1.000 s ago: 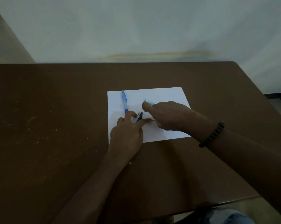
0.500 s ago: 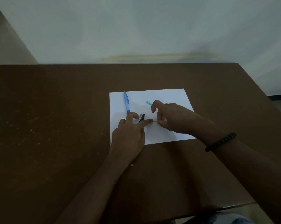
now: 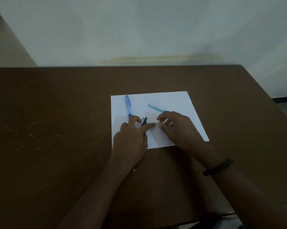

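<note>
Mid-bench [image 3: 57,113] on a white sheet [image 3: 172,103], the right grip [image 3: 177,128] pinches one end of a thin dark rod [image 3: 158,123]; the left grip [image 3: 131,138] presses its other end with one straight finger, holding nothing

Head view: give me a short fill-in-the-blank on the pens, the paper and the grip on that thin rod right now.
1. The teal plastic pen lies to the ____ of the blue plastic pen.
2. Both pens lie on the white rectangular ____ sheet.
3. The right hand pinches the thin dark rod, and its wrist wears a black beaded ____.
4. The sheet rests on the ____ table.
Missing words: right, paper, bracelet, brown.
</note>
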